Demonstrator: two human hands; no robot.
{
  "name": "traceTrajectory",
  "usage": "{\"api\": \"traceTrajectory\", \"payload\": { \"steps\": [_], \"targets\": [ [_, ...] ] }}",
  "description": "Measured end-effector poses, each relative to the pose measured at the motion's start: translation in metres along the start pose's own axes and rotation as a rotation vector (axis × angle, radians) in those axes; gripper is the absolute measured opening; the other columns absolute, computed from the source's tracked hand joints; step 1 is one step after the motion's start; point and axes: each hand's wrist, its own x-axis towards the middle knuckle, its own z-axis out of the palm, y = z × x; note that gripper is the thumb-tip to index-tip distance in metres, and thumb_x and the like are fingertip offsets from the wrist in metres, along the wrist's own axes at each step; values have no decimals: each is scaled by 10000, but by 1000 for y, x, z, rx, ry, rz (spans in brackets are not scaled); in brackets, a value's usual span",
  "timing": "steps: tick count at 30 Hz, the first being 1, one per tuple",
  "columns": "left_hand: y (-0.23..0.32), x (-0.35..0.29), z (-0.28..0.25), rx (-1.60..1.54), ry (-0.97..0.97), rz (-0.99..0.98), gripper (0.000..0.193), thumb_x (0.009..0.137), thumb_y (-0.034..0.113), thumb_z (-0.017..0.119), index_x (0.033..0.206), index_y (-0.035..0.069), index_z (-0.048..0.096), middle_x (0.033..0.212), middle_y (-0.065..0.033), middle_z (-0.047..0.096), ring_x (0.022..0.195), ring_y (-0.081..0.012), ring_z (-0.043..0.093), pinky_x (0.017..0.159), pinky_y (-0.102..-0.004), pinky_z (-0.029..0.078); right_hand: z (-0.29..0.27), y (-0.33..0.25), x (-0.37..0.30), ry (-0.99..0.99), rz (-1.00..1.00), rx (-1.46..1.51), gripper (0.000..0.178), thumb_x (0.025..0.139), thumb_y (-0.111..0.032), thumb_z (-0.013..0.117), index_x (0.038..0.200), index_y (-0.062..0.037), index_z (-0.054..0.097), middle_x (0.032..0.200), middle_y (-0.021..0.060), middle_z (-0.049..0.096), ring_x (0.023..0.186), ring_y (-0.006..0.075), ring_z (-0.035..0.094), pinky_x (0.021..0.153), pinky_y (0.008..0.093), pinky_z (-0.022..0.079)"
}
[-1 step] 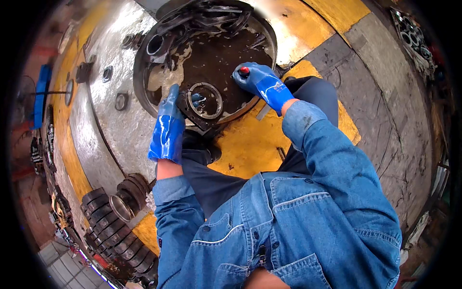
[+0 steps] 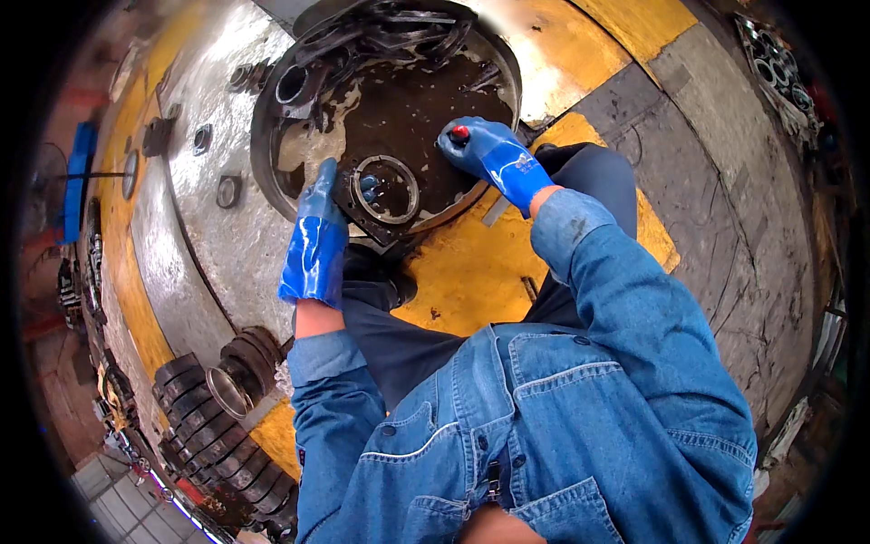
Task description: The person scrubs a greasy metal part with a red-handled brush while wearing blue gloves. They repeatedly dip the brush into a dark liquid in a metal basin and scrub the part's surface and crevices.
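Observation:
My left hand (image 2: 317,227), in a blue rubber glove, grips the left side of a metal ring part (image 2: 414,193) with a dark flange. The ring is tilted above the near edge of a round tub (image 2: 260,154) of dark brown liquid (image 2: 399,113). Through its opening a bit of blue shows, perhaps gloved fingers. My right hand (image 2: 485,150), gloved alike, is closed around a red-ended handle (image 2: 460,133) over the tub's right side. The rest of that tool is hidden by the hand.
Black metal parts (image 2: 390,36) are piled at the tub's far side. Small dark rings (image 2: 228,190) lie on the metal sheet to the left. A row of black ribbed cylinders (image 2: 204,422) and a wide ring (image 2: 228,392) stand at the lower left. More rings (image 2: 779,68) lie far right.
Both hands stay in place. Only the blue patch seen through the ring looks slightly different.

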Motion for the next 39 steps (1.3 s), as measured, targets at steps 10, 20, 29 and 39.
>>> {"api": "traceTrajectory", "payload": {
  "steps": [10, 20, 29, 39],
  "targets": [
    [-4, 5, -9, 156, -77, 158, 423, 1066, 309, 613, 1259, -62, 680, 1108, -162, 763, 927, -251, 758, 782, -374, 641, 3, 2, 0, 8, -3, 5, 342, 966, -457, 628, 1027, -152, 771, 1059, 138, 765, 1007, 366, 720, 891, 476, 582],
    [-6, 18, -25, 224, -73, 103, 424, 1069, 307, 613, 1333, -23, 653, 1243, -164, 737, 1077, -303, 736, 955, -446, 615, -1, -3, 1, -60, 55, 11, 304, 982, -402, 649, 1062, -135, 770, 1072, 153, 757, 1026, 394, 706, 906, 473, 571],
    [-1, 17, -22, 45, 31, -68, 456, 1066, 333, 613, 1374, -3, 622, 1269, -200, 722, 1098, -348, 724, 916, -480, 618, 3, -3, 1, -24, 37, 5, 350, 960, -472, 624, 1034, -163, 770, 1063, 123, 770, 994, 361, 727, 890, 479, 582],
    [2, 9, -3, -95, 56, -63, 406, 1032, 289, 678, 1311, -4, 658, 1187, -171, 744, 987, -321, 747, 837, -464, 642, 6, 3, 0, -21, 51, -24, 363, 961, -493, 624, 1057, -172, 766, 1077, 111, 770, 1005, 354, 729, 894, 474, 583]
  ]
}}
